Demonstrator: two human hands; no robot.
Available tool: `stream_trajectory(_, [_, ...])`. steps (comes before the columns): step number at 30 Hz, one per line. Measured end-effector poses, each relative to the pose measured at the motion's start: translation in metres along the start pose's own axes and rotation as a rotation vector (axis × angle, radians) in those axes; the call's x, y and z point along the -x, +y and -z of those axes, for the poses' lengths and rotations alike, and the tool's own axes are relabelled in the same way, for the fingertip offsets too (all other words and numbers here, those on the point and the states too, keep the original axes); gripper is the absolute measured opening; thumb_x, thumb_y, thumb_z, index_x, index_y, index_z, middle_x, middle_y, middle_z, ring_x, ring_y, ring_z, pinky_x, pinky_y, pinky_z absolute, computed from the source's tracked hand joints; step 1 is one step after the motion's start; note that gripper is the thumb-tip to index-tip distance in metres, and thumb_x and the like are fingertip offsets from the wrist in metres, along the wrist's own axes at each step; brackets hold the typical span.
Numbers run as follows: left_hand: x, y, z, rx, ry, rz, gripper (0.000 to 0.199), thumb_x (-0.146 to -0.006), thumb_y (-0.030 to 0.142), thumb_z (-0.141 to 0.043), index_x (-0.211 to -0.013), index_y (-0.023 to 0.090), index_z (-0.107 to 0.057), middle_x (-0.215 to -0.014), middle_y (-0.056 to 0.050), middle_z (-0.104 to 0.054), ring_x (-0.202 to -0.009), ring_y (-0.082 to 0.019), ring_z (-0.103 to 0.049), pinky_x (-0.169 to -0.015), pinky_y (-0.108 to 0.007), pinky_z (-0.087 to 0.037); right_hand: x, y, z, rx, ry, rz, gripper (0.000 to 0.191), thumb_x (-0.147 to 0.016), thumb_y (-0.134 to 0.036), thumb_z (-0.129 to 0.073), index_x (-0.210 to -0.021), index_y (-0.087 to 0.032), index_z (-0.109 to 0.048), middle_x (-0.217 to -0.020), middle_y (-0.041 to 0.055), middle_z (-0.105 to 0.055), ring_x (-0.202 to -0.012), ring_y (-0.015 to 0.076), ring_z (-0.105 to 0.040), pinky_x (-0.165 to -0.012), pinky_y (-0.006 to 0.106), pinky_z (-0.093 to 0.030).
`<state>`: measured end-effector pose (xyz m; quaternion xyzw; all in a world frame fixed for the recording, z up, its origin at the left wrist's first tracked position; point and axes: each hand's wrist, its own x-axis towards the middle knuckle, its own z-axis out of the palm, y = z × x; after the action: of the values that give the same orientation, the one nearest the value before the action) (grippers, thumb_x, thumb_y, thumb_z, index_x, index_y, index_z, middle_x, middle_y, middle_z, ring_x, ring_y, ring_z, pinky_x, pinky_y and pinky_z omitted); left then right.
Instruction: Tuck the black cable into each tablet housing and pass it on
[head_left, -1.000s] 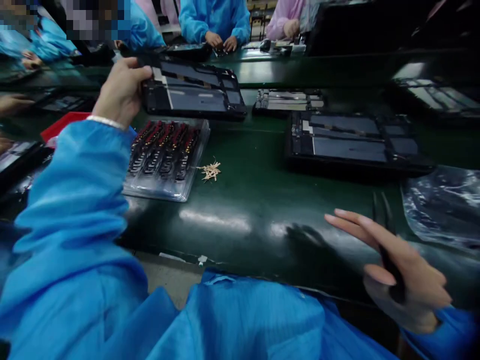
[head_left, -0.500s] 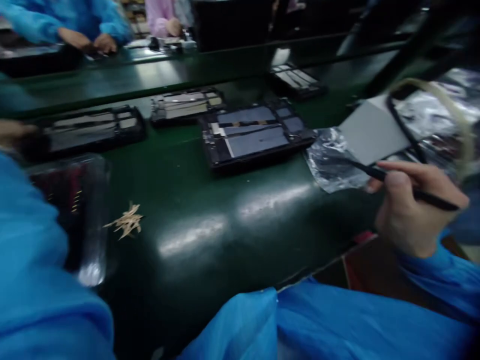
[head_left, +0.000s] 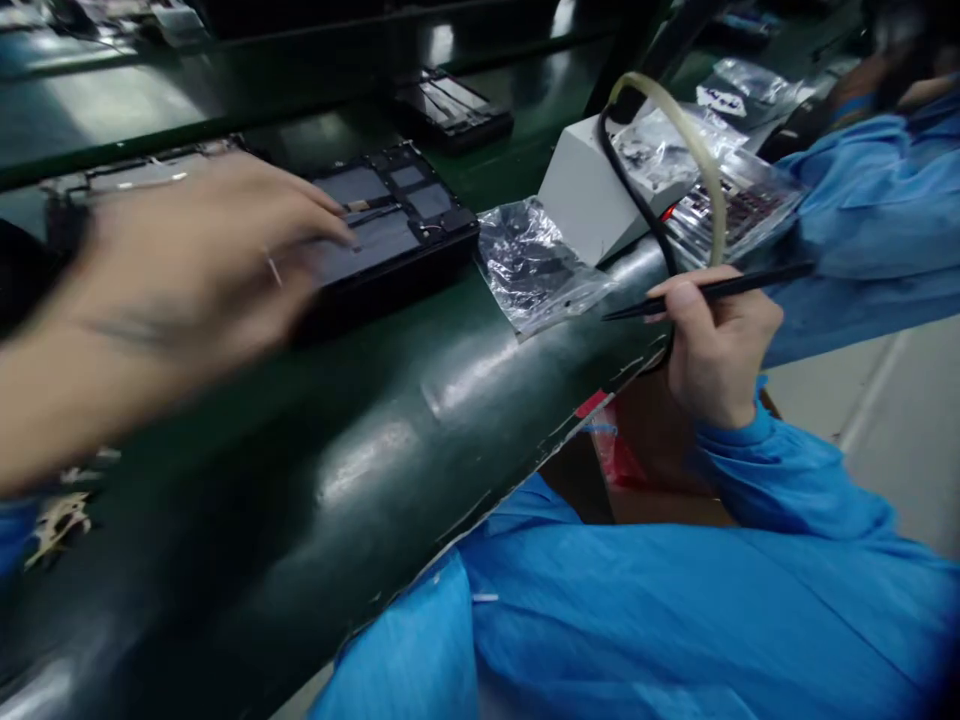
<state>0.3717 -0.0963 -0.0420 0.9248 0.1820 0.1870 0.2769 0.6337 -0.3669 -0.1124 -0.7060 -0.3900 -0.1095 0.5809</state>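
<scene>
My right hand (head_left: 716, 345) is closed around slim black tweezers (head_left: 757, 280), held near the bench edge with the tips pointing left. My left hand (head_left: 202, 250), smeared by motion, reaches over the bench. Its fingertips are in front of an opened black tablet-like device (head_left: 439, 235) with grey flat cells inside, and hide its left part. I cannot tell whether they touch it. A thin pale sliver shows by the left fingers, too blurred to name. A clear crinkled plastic bag (head_left: 536, 265) lies between the device and my right hand.
A white box-shaped unit (head_left: 581, 190), with a black cable and a yellowish tube (head_left: 709, 170), stands beyond the bag. Packed circuit boards (head_left: 739, 215) lie right of it, beside another person's blue sleeve (head_left: 885, 200). Another opened device (head_left: 454, 108) lies behind. Below the bench edge is a cardboard box (head_left: 660, 470).
The view has swung right. My left hand has come from the far-left device to the middle one. My right hand still holds the tweezers, now apart from the plastic bag.
</scene>
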Motion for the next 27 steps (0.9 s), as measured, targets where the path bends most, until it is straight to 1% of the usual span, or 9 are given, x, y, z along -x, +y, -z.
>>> stream_trajectory(2, [-0.003,0.024,-0.027,-0.18,-0.184,-0.337,0.036,-0.099,0.026,-0.046,-0.125,0.02,-0.07,-0.143,-0.011,-0.063,-0.134,-0.035,-0.058,-0.111,-0.059,-0.05,0.0,-0.002,0.005,0.085,-0.175,0.018,0.011,-0.09,-0.032,-0.074,-0.088,-0.022,-0.078,-0.082,0.0008,-0.074,-0.077,0.0176,-0.069,-0.075,0.034,-0.051])
stream_trajectory(4, [-0.01,0.041,-0.062,-0.316,-0.282,-0.534,0.041,-0.103,0.022,-0.038,-0.135,0.019,-0.064,-0.151,-0.016,-0.055,-0.133,-0.036,-0.057,-0.103,-0.055,-0.055,-0.003,-0.004,0.009,0.116,-0.388,0.018,0.011,-0.086,-0.033,-0.079,-0.09,-0.023,-0.081,-0.088,0.0005,-0.079,-0.083,0.0197,-0.073,-0.079,0.034,-0.053])
stream_trajectory(6, [-0.018,0.048,-0.096,-0.352,-0.283,-0.552,0.044,-0.106,0.02,-0.034,-0.145,0.019,-0.055,-0.16,-0.018,-0.045,-0.14,-0.036,-0.051,-0.103,-0.053,-0.056,-0.007,-0.005,0.012,0.087,-0.534,-0.002,0.017,-0.087,-0.037,-0.08,-0.097,-0.023,-0.083,-0.086,-0.0003,-0.079,-0.079,0.0185,-0.074,-0.075,0.033,-0.056])
stream_trajectory(7, [-0.021,0.048,-0.11,-0.349,-0.278,-0.52,0.044,-0.107,0.02,-0.034,-0.147,0.019,-0.053,-0.162,-0.019,-0.041,-0.143,-0.036,-0.048,-0.104,-0.054,-0.055,-0.008,-0.005,0.012,0.049,-0.547,-0.018,0.019,-0.089,-0.038,-0.08,-0.1,-0.023,-0.083,-0.084,-0.0005,-0.079,-0.076,0.0175,-0.074,-0.073,0.032,-0.057])
stream_trajectory(9, [-0.025,0.046,-0.128,-0.344,-0.283,-0.457,0.045,-0.108,0.02,-0.035,-0.15,0.02,-0.05,-0.164,-0.019,-0.038,-0.144,-0.036,-0.046,-0.106,-0.054,-0.054,-0.011,0.0,0.007,-0.049,-0.488,-0.052,0.019,-0.09,-0.035,-0.08,-0.103,-0.022,-0.082,-0.085,0.0,-0.079,-0.075,0.0158,-0.074,-0.076,0.03,-0.06])
stream_trajectory(11, [-0.027,0.042,-0.137,-0.332,-0.274,-0.426,0.046,-0.108,0.021,-0.035,-0.152,0.019,-0.047,-0.163,-0.02,-0.039,-0.144,-0.035,-0.046,-0.108,-0.053,-0.053,-0.011,0.007,-0.002,-0.128,-0.403,-0.072,0.016,-0.091,-0.032,-0.079,-0.102,-0.021,-0.081,-0.092,0.0016,-0.08,-0.078,0.015,-0.074,-0.08,0.029,-0.062])
stream_trajectory(17, [-0.026,0.034,-0.145,-0.301,-0.21,-0.423,0.044,-0.11,0.023,-0.036,-0.151,0.017,-0.047,-0.155,-0.019,-0.05,-0.134,-0.032,-0.053,-0.109,-0.052,-0.052,-0.007,0.024,-0.026,-0.183,-0.309,-0.089,0.017,-0.095,-0.038,-0.075,-0.1,-0.023,-0.079,-0.102,0.0032,-0.077,-0.087,0.017,-0.075,-0.073,0.028,-0.065])
stream_trajectory(21, [-0.026,0.035,-0.145,-0.267,-0.207,-0.428,0.042,-0.11,0.023,-0.035,-0.15,0.017,-0.047,-0.152,-0.019,-0.052,-0.133,-0.031,-0.054,-0.11,-0.052,-0.052,-0.006,0.029,-0.027,-0.207,-0.352,-0.121,0.017,-0.094,-0.037,-0.075,-0.105,-0.024,-0.079,-0.107,0.0031,-0.075,-0.089,0.0179,-0.076,-0.078,0.031,-0.068])
stream_trajectory(27, [-0.025,0.034,-0.145,-0.284,-0.199,-0.455,0.042,-0.11,0.021,-0.035,-0.149,0.014,-0.047,-0.149,-0.02,-0.054,-0.132,-0.031,-0.055,-0.108,-0.051,-0.053,-0.007,0.03,-0.026,-0.108,-0.4,-0.088,0.018,-0.095,-0.037,-0.074,-0.109,-0.027,-0.08,-0.11,0.0035,-0.077,-0.092,0.0214,-0.077,-0.082,0.037,-0.068])
